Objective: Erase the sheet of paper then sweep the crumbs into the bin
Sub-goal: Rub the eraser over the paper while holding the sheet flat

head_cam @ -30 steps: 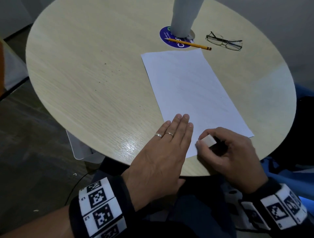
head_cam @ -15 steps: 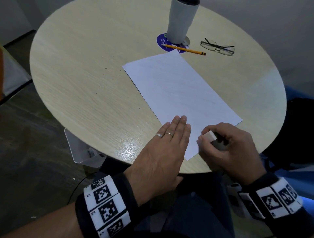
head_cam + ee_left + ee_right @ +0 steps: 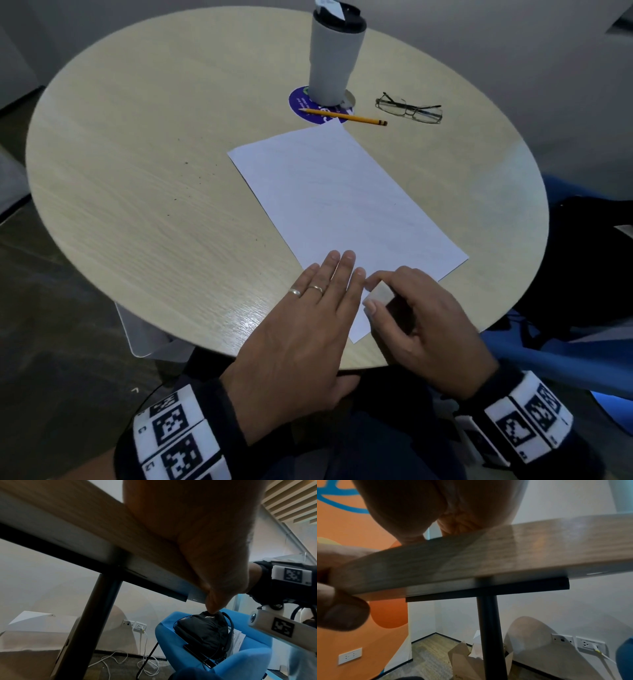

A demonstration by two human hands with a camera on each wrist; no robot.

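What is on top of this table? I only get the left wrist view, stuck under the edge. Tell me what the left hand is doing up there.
Observer: The left hand lies flat, fingers straight, pressing the near corner of a white sheet of paper.
Operator: Report the right hand.
Observer: The right hand pinches a white eraser at the sheet's near edge, close beside the left hand.
Operator: Find the crumbs.
Observer: Dark specks dot the bare table to the left of the sheet.
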